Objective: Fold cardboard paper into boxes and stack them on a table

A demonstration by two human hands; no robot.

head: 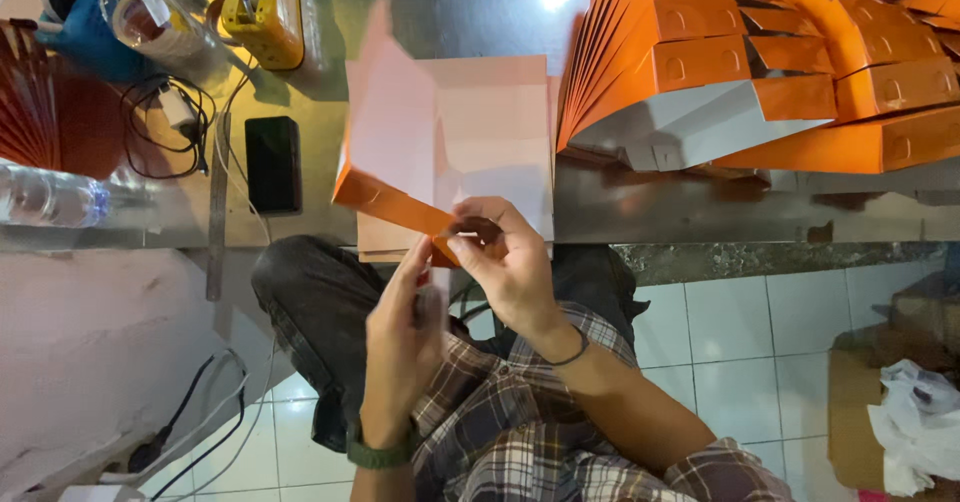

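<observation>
Both my hands work on one flat orange cardboard box blank (395,142) with a pale inner face, tilted up over the table edge. My right hand (505,262) pinches the blank's near orange flap between thumb and fingers. My left hand (400,332), slightly blurred, touches the same flap from below. Under the blank lies a stack of flat pale blanks (500,132) on the metal table (590,207). A dark band is on my right wrist, a green one on my left.
Folded orange boxes (760,62) are piled at the table's right. A black phone (273,164), cables, a yellow tape dispenser (265,12), tape rolls and a plastic water bottle (50,197) lie at the left. Below are a tiled floor and a cardboard box (880,402) with white wrapping.
</observation>
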